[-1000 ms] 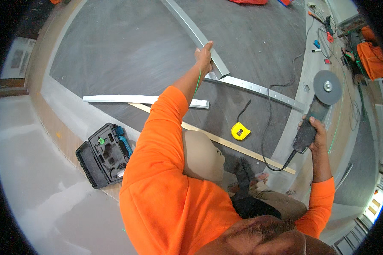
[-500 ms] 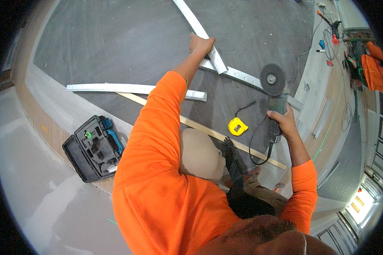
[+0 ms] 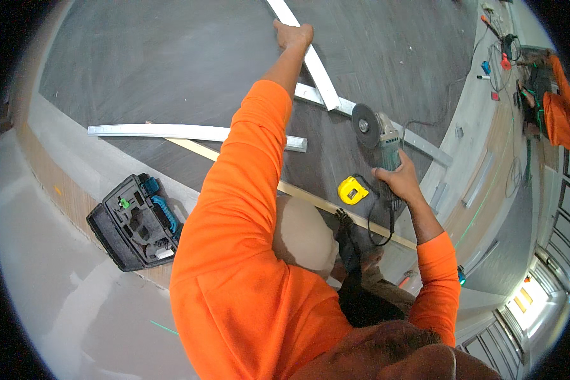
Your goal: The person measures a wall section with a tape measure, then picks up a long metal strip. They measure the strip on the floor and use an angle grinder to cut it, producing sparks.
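Tool case [image 3: 136, 221]: one, black, lying open on the pale ledge at far left, with a green and a blue part inside.
Metal channels: three. One long channel [image 3: 190, 133] lies flat on the dark floor, running left to right; one angled channel [image 3: 310, 57] slants up toward the top edge; one cross channel [image 3: 418, 142] runs beneath the angled one and on to the right.
Wooden strip [image 3: 310, 193]: one, thin and pale, running diagonally under the long channel and past the tape measure.
Left hand [image 3: 293, 35]: arm stretched out in an orange sleeve, hand pressed down on the angled channel; whether the fingers curl round it cannot be told.
Tape measure [image 3: 351, 190]: one, yellow, on the floor just beside the wooden strip, near the right hand.
Angle grinder [image 3: 380, 136]: one, disc held just beside the spot where the angled and cross channels meet, black cord looping below.
Right hand [image 3: 396, 180]: fingers wrapped tight around the grinder's body.
Orange bundle [image 3: 557, 107]: one, far right, well apart from the work.
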The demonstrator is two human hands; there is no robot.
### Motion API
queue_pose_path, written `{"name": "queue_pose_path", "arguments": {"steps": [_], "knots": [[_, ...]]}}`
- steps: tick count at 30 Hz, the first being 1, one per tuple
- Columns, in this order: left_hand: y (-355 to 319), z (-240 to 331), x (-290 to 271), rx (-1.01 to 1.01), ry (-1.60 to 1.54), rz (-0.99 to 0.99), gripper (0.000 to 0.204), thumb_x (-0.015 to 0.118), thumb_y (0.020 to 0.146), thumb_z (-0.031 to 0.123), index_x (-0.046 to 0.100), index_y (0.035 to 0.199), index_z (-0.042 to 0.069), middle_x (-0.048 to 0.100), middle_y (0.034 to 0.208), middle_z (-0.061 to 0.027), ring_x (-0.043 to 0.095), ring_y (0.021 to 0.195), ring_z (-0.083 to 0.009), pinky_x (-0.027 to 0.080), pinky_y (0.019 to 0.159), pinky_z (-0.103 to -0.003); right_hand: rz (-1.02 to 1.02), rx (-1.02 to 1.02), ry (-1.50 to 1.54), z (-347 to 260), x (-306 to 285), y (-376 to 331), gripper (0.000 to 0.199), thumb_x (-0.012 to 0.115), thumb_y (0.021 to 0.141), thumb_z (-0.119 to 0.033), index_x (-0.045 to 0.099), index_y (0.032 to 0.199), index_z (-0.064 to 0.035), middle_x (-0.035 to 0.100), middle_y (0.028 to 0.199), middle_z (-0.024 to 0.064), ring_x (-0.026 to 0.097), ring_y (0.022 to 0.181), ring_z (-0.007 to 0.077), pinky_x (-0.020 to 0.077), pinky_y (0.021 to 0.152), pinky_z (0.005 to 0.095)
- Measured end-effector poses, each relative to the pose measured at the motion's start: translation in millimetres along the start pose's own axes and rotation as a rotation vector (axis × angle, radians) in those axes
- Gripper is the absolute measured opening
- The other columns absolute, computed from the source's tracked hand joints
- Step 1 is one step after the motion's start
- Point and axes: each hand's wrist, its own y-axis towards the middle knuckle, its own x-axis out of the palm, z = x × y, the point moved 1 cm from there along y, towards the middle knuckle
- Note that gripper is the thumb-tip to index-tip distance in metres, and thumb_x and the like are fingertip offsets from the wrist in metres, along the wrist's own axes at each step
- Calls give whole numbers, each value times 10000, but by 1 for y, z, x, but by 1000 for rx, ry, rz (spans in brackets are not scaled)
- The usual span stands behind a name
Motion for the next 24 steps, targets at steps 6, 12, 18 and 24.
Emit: {"name": "queue_pose_path", "arguments": {"steps": [6, 12, 18, 24], "knots": [[20, -22, -1, 87, -265, -4, 669, 692, 872, 404, 482, 1338, -27, 616, 1242, -270, 593, 1186, -421, 454, 1024, -463, 3, -40, -96, 7, 10, 10, 566, 850, 668, -197, 624, 1149, -5, 716, 997, 135, 687, 884, 255, 524, 843, 363], [0, -6, -8, -52, -300, -131, 730, 484, 977, 615, 597, 1267, -45, 681, 1123, -264, 659, 1049, -360, 505, 882, -440, -14, -51, -169, 13, 13, 19, 596, 853, 655, -233, 630, 1167, -24, 717, 1037, 141, 690, 930, 275, 519, 867, 373], [20, -23, 2, 171, -373, 72, 685, 478, 991, 574, 601, 1229, -56, 674, 1130, -287, 646, 1094, -399, 498, 903, -464, -25, -39, -179, -6, 18, 24, 588, 840, 665, -211, 629, 1188, -42, 714, 1072, 145, 687, 980, 276, 511, 896, 372], [15, -17, -1, 113, -288, 46, 667, 494, 993, 548, 573, 1254, -61, 662, 1136, -304, 636, 1103, -423, 496, 911, -469, -14, -54, -205, -4, 19, 26, 582, 835, 672, -202, 626, 1190, -41, 715, 1062, 138, 687, 973, 268, 510, 904, 373]]}}
